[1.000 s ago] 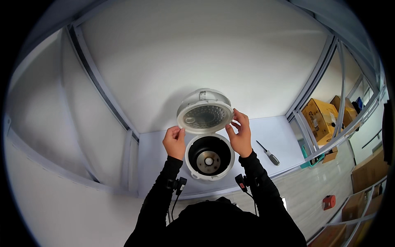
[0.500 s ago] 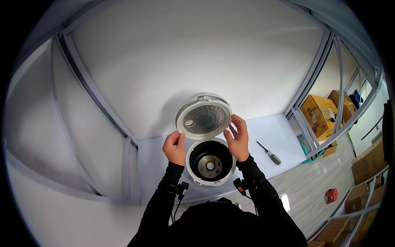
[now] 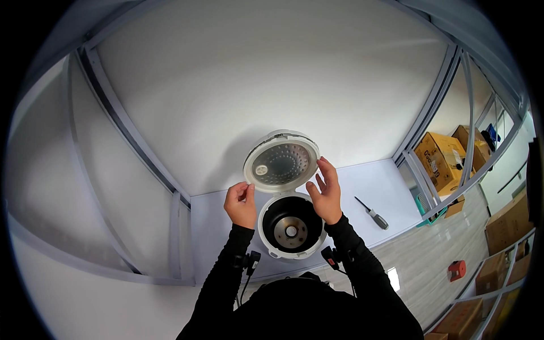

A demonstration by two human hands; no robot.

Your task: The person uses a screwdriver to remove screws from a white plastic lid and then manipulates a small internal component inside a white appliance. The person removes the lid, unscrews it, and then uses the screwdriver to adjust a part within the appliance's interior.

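A white rice cooker [image 3: 264, 246] stands on the table, its dark inside and round metal heating plate [image 3: 290, 232] showing. Hinged at the far side, its lid [image 3: 281, 163] is raised, with the dimpled metal inner face and a small round vent toward me. At the lid's lower left rim, the fingertips of my left hand [image 3: 241, 207] are pinched together on the edge. My right hand [image 3: 327, 195] is on the other side, fingers apart, its index fingertip at the lid's right rim and its thumb just off it.
To the right on the white table [image 3: 357, 181] lies a screwdriver [image 3: 374, 215] with a grey handle. A pale wall [image 3: 272, 73] rises behind the lid. Beyond the frame at right are cardboard boxes [image 3: 436, 161], a teal basket [image 3: 433, 217] and a red object [image 3: 456, 270] on the floor.
The lid has tipped slightly, so the catch on its top edge shows less. My right thumb and fingers have shifted a little at the rim; my left hand stays nearly in place.
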